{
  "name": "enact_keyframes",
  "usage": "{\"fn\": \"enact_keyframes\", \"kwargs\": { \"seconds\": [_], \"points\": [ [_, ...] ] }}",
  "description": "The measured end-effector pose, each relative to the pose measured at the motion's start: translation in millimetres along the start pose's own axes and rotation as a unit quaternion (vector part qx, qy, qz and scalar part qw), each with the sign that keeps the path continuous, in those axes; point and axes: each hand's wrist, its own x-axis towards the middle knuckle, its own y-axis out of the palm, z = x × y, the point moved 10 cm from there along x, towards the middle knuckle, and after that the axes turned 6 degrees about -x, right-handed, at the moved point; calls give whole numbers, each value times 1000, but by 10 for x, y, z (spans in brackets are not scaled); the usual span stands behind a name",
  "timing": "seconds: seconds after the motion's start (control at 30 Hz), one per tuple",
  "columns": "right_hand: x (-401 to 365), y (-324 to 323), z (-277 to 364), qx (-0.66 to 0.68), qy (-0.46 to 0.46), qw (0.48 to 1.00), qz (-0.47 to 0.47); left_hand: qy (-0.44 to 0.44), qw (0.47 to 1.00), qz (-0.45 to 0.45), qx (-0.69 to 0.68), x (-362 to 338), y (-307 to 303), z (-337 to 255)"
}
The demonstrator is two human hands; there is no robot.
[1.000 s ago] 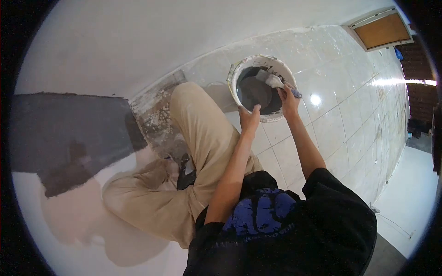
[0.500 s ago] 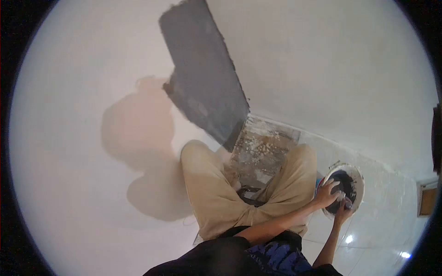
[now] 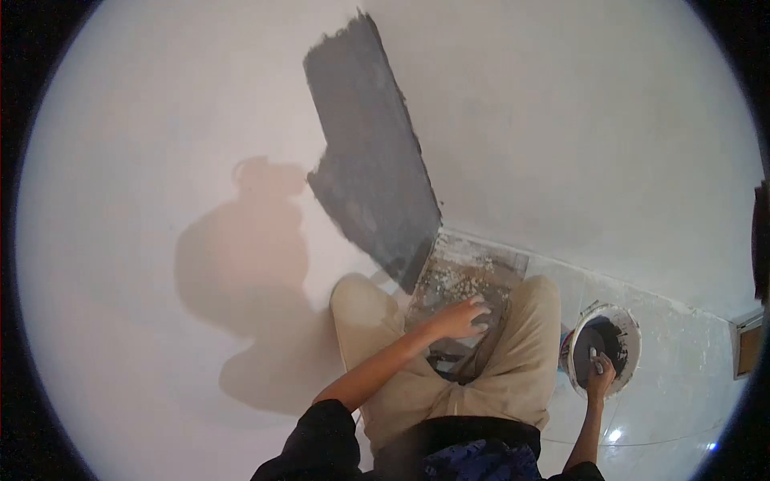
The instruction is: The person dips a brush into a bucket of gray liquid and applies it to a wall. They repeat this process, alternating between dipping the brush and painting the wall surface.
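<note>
My left hand [image 3: 464,318] hovers above the gap between my knees, holding nothing, its fingers loosely bent and apart. At the rim of a white bucket [image 3: 631,353], my right hand [image 3: 600,375] is closed, reaching inside. A small pale end shows at its fingertips; what it grips is too small to make out. Dark grey paste [image 3: 589,341] fills part of the bucket and smears its inner wall. Ahead, a grey coated patch [image 3: 369,152] covers a strip of the white wall along the corner.
My knees in beige trousers [image 3: 365,321] frame a dirty floor patch [image 3: 445,280] with crumbs and white smears. Pale glossy tiles [image 3: 674,409] extend to the right. The left wall [image 3: 120,200] carries my shadow, and the right wall [image 3: 577,136] meets the floor just ahead.
My left hand has left the bucket and swung left over my lap. My right hand stays at the bucket. The view has tilted up slightly, so the wall patch appears lower.
</note>
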Motion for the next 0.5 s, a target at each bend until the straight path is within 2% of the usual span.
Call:
{"fn": "enact_keyframes", "kwargs": {
  "seconds": [0.03, 0.13, 0.2, 0.23, 0.3, 0.33, 0.4, 0.43, 0.5],
  "points": [
    [-32, 5, -139, 7, 56, 998, -6, -2, 999, 20, 31, -9, 17, 138],
    [-84, 68, -482, 73, 203, 976, -21, -129, 991, 31, 30, -23, 32, 619],
    [-205, 146, -756, 133, 295, 946, -29, -172, 978, 93, 71, 27, 84, 690],
    [-240, 144, -843, 113, 269, 955, -55, -195, 969, 125, 90, 21, 147, 722],
    [-280, 167, -1067, 71, 212, 969, -106, -148, 983, 73, 80, 85, 246, 649],
    [-302, 177, -1167, 112, 250, 955, -117, -125, 988, 45, 75, 120, 221, 592],
    [-394, 223, -1315, 192, 324, 916, -134, -130, 983, 99, 89, 118, 332, 589],
    [-404, 243, -1337, 187, 345, 912, -118, -133, 978, 127, 95, 96, 378, 578],
    [-406, 235, -1384, 172, 388, 902, -86, -150, 978, 126, 69, 94, 364, 612]
  ]
}}
